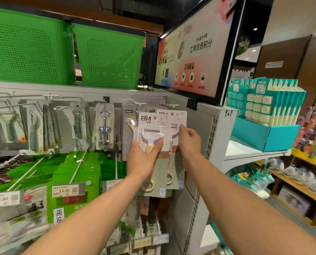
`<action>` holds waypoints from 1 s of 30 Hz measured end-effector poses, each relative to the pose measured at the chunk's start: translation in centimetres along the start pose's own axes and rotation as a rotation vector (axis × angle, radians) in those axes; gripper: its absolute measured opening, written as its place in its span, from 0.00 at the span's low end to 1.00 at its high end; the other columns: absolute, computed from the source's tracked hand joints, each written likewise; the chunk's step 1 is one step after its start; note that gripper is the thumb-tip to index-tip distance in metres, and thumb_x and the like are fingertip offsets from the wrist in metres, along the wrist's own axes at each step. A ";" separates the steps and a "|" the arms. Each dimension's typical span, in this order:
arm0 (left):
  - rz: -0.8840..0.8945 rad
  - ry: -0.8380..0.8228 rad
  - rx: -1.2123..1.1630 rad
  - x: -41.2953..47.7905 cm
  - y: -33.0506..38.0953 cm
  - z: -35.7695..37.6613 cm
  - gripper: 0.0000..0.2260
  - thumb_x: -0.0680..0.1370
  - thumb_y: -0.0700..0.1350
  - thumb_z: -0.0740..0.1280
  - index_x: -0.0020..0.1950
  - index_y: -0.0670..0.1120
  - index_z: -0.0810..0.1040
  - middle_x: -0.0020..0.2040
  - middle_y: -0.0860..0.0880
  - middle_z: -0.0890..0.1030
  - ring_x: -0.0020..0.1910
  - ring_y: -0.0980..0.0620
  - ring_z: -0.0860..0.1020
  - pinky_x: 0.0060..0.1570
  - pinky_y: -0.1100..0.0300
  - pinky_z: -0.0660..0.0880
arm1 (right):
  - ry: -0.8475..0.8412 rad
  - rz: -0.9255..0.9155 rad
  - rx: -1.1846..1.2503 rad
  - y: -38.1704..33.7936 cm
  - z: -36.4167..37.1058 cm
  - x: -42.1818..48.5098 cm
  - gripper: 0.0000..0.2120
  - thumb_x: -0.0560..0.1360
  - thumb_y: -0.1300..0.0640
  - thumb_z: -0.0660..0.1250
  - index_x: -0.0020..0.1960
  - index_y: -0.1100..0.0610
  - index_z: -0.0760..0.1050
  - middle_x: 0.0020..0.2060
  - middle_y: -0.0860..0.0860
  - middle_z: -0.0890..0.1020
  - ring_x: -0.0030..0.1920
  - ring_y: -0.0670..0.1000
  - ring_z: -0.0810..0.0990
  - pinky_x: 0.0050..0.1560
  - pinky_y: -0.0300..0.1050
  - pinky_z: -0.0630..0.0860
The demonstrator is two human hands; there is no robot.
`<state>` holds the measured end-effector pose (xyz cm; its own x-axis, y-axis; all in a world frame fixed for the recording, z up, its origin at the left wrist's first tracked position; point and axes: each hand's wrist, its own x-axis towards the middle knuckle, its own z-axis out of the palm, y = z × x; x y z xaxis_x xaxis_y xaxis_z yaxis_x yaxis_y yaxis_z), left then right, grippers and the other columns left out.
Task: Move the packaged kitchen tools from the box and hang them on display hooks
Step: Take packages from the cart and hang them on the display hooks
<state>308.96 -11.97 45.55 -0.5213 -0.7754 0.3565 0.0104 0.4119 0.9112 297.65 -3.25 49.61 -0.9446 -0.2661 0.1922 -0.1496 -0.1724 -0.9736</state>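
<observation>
On the pegboard's (pixel 92 97) upper row, far left of the work, a carded corkscrew (pixel 104 126) hangs. Beside it, the left hand (pixel 142 159) grips the front peeler card (pixel 151 129) low down, thumb across the blister. Just right of that, the right hand (pixel 189 142) pinches the rear peeler card (pixel 177 118) at its edge. Both cards are up by the display hooks (pixel 135 102); whether either is threaded on, I cannot tell. They look light, with bendy card and a slick blister, so they are best held near the top, beside the hang hole.
</observation>
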 end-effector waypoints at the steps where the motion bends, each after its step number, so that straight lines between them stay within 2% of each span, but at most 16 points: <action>1: 0.002 -0.009 0.016 0.2 -0.1 0.1 0.29 0.74 0.68 0.72 0.63 0.49 0.70 0.56 0.54 0.78 0.53 0.52 0.76 0.49 0.60 0.70 | 0.004 0.010 -0.006 0.0 0.0 0.4 0.13 0.82 0.46 0.65 0.52 0.55 0.81 0.46 0.51 0.88 0.48 0.55 0.87 0.56 0.60 0.83; 3: 0.008 -0.035 0.036 0.8 -0.4 0.3 0.28 0.74 0.68 0.72 0.62 0.49 0.71 0.56 0.54 0.78 0.54 0.52 0.76 0.50 0.58 0.70 | 0.009 0.017 -0.029 0.0 0.2 1.3 0.13 0.82 0.45 0.65 0.51 0.55 0.81 0.45 0.50 0.88 0.46 0.55 0.87 0.55 0.59 0.83; 6: 0.035 -0.054 0.040 1.4 -0.9 0.4 0.24 0.75 0.64 0.73 0.61 0.49 0.73 0.54 0.55 0.79 0.54 0.52 0.78 0.47 0.59 0.70 | 0.017 0.028 -0.093 0.1 0.8 2.6 0.14 0.80 0.45 0.65 0.48 0.54 0.81 0.43 0.51 0.87 0.47 0.56 0.86 0.57 0.60 0.82; 10: 0.036 -0.058 0.037 2.3 -1.1 0.6 0.24 0.75 0.64 0.74 0.62 0.50 0.73 0.54 0.56 0.79 0.55 0.52 0.78 0.50 0.58 0.71 | 0.019 0.060 -0.112 0.6 1.1 3.8 0.14 0.80 0.44 0.65 0.45 0.52 0.81 0.42 0.50 0.87 0.47 0.56 0.86 0.56 0.60 0.82; 15: 0.077 -0.086 0.008 2.7 -1.1 1.3 0.33 0.74 0.65 0.74 0.73 0.52 0.70 0.60 0.58 0.81 0.59 0.54 0.79 0.53 0.59 0.72 | 0.001 0.046 -0.077 2.1 0.8 4.1 0.14 0.82 0.44 0.65 0.49 0.53 0.82 0.42 0.49 0.88 0.46 0.54 0.87 0.55 0.59 0.83; 20: 0.059 -0.095 0.045 3.2 -0.7 2.1 0.27 0.75 0.65 0.73 0.66 0.51 0.72 0.57 0.56 0.80 0.55 0.53 0.79 0.45 0.61 0.71 | 0.027 -0.014 -0.051 2.0 0.6 4.5 0.14 0.81 0.44 0.66 0.47 0.54 0.82 0.41 0.49 0.87 0.46 0.54 0.87 0.55 0.61 0.83; 22: 0.065 -0.092 0.049 3.6 -0.6 2.3 0.25 0.75 0.65 0.73 0.64 0.52 0.73 0.56 0.57 0.80 0.54 0.53 0.79 0.45 0.60 0.72 | 0.017 -0.020 -0.079 2.0 0.5 4.8 0.14 0.81 0.44 0.67 0.48 0.53 0.82 0.41 0.49 0.87 0.45 0.53 0.87 0.54 0.60 0.83; 27: 0.062 -0.086 0.050 4.2 -0.7 2.9 0.22 0.75 0.64 0.73 0.60 0.53 0.72 0.53 0.58 0.79 0.54 0.52 0.78 0.49 0.57 0.72 | -0.075 0.074 -0.079 2.3 0.4 5.4 0.12 0.82 0.46 0.66 0.51 0.53 0.82 0.42 0.50 0.88 0.46 0.53 0.87 0.55 0.57 0.84; 30: 0.075 -0.078 0.057 4.5 -0.5 3.3 0.22 0.75 0.64 0.73 0.60 0.52 0.73 0.52 0.58 0.78 0.52 0.54 0.78 0.45 0.60 0.72 | -0.133 0.131 -0.010 2.1 0.3 5.5 0.11 0.82 0.48 0.68 0.55 0.55 0.82 0.44 0.52 0.89 0.49 0.55 0.88 0.56 0.56 0.84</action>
<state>303.82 -14.10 46.06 -0.5857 -0.7028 0.4038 0.0042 0.4956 0.8686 292.24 -5.32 48.64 -0.9094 -0.4086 0.0781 -0.0320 -0.1185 -0.9924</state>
